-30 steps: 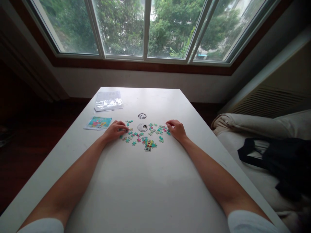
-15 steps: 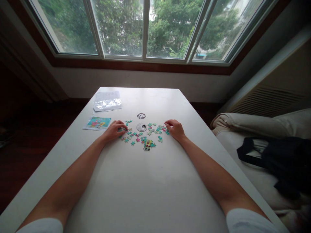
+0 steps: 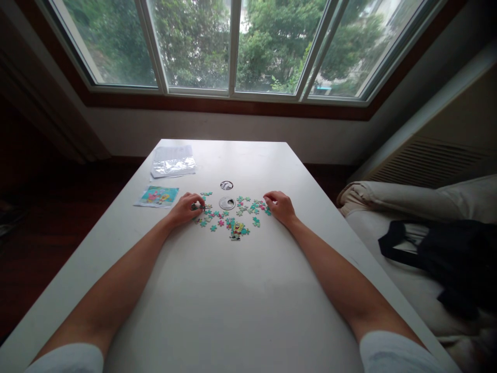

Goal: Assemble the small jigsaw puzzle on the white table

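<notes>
Round silver disc (image 3: 227,203): landmark, flat on white table (image 3: 240,295). Partly joined jigsaw section (image 3: 238,229): nearer the person than the disc, slightly right; printed yellow figure's long axis runs near-to-far, head towards disc, feet towards person. Loose jigsaw pieces (image 3: 213,228): both sides of disc, mixed headings. Left hand (image 3: 185,208): left of disc, fingers curled narrowly over pieces; hold cannot be told. Right hand (image 3: 281,206): right of disc, fingertips bunched beside pieces; hold likewise unclear.

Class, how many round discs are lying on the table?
2: the far disc, nearer the window; the near disc, beside the puzzle pieces. None appears hidden.
</notes>
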Demonstrator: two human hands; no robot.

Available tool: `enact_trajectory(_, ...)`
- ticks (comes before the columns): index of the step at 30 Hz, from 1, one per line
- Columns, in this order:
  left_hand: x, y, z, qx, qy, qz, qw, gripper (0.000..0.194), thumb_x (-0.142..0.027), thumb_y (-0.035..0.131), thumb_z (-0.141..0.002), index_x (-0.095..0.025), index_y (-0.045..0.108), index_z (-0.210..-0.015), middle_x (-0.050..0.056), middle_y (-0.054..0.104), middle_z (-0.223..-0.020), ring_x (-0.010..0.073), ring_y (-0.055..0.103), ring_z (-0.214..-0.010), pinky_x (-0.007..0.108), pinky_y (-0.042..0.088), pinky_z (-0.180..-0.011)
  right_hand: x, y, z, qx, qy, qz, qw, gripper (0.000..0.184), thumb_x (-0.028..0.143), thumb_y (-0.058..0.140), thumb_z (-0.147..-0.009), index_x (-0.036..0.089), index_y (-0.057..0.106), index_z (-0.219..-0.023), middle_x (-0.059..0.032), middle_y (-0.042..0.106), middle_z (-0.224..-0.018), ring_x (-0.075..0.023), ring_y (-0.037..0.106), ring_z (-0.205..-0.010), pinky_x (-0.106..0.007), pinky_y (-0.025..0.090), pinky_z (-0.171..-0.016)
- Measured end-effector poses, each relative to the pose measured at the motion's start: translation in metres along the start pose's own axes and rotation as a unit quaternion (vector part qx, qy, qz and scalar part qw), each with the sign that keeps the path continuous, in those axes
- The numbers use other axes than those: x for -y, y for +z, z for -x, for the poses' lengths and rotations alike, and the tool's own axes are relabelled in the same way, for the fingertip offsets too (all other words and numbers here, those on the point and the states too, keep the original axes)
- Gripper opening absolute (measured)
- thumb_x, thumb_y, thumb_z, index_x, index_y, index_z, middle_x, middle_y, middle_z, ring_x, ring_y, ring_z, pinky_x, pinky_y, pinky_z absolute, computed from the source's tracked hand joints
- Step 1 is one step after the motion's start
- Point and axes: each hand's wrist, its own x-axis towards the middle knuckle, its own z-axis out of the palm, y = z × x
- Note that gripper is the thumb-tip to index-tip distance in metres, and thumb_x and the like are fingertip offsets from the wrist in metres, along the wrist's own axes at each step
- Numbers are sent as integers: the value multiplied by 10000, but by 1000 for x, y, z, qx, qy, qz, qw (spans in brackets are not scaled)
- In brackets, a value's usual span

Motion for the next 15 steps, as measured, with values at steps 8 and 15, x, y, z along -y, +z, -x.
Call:
enact_trajectory(8,-8,6,1,-40,-37,45,997,195,-320,645,-851,-243,726,-1010,33,658,-915,184,607,-854,311,502,-764,21,-4,0,1,3,-34,999,170,275,568,-917,226,724,-869,-46,738,-877,-214,628,-807,-368,500,-822)
enact_trajectory(15,-58,29,-5,-65,-82,192,976,222,-349,665,-853,-215,700,-1026,22,693,-846,154,610,-745,284,456,-688,86,3,15,51,-33,-153,986,137,316,611,-930,251,729,-904,-33,726,-865,-202,640,-804,-351,514,-758)
